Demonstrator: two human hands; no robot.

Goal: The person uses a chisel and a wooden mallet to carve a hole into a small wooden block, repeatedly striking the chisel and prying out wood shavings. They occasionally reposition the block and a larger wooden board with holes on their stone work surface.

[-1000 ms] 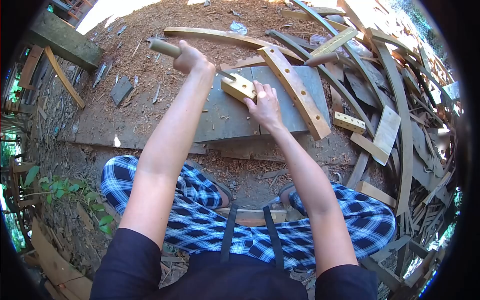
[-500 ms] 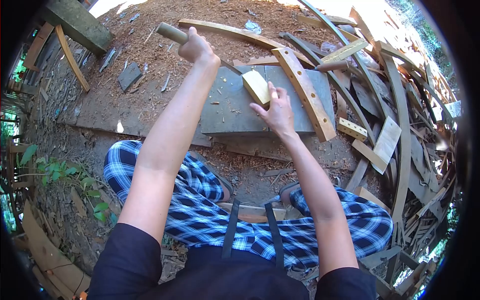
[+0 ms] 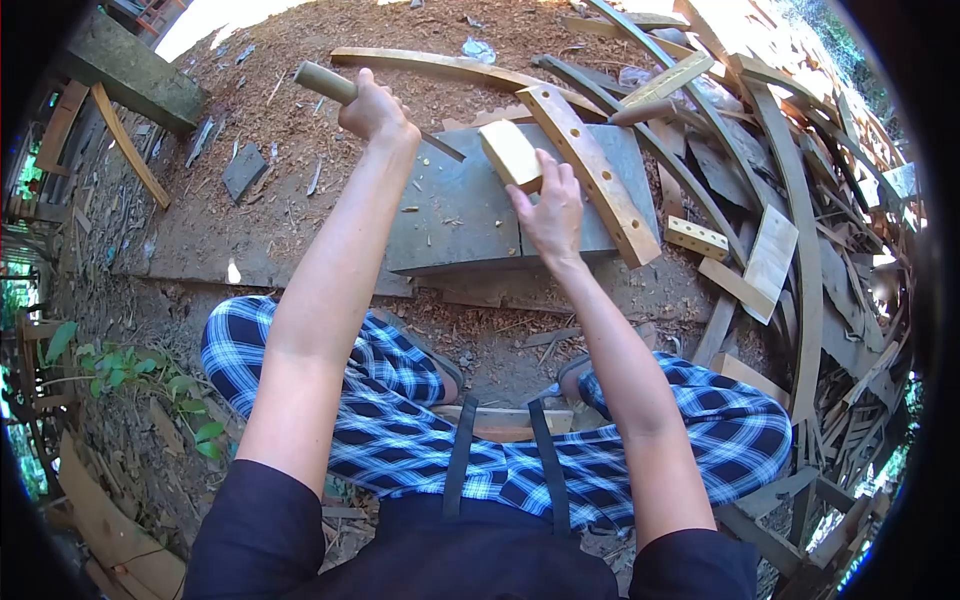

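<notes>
My left hand (image 3: 378,112) is closed around the thick round wooden handle (image 3: 325,83) of a long-bladed tool. The tool's narrow dark blade (image 3: 443,147) points right and down over the grey work block (image 3: 440,215), its tip a short way left of a pale wooden block (image 3: 510,155). My right hand (image 3: 552,207) grips that pale block at its near right edge, thumb on the near side and fingers on the far right side. Just right of this hand, a long wooden bar with a row of holes (image 3: 590,170) lies across the work block.
A cylindrical wooden piece (image 3: 642,112) lies behind the bar. On the right are a small drilled block (image 3: 697,238), a pale board (image 3: 772,262) and piled curved timbers (image 3: 790,200). A curved strip (image 3: 430,65) rests on wood chips behind. A thick beam (image 3: 135,75) stands at left.
The blade tip has drawn slightly away from the pale block, leaving a wider gap. The view has shifted a little, and both hands keep their holds.
</notes>
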